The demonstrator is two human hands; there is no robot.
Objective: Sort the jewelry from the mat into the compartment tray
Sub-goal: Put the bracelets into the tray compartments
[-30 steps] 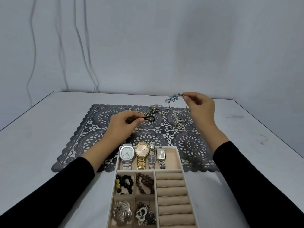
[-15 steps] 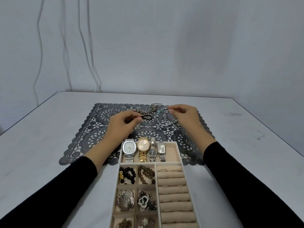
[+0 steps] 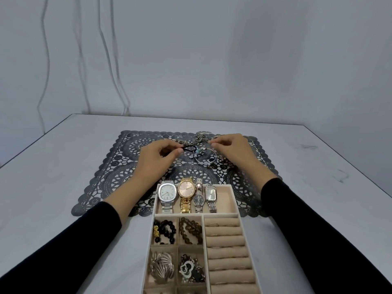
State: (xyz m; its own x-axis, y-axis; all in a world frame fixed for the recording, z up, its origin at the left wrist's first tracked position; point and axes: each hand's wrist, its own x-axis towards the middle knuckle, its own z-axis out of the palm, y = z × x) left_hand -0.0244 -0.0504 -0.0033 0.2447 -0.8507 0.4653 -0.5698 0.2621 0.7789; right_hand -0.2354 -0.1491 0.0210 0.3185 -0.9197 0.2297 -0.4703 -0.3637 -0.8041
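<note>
Left hand (image 3: 157, 158): I am pinching the cord (image 3: 188, 147), centre frame.
Right hand (image 3: 233, 149): my fingertips are meeting beside the bracelet (image 3: 197, 153); grip unclear.

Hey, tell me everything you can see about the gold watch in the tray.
The gold watch has a round case, a pale champagne dial and a bezel that looks studded, on a shiny gold link band. It lies face up in the far wide compartment of the tray, second from the left, between a squarish silver watch and a small dark-dialled watch. Its head leans on the far rim. The left hand and right hand are over the mat, not touching it.
</note>
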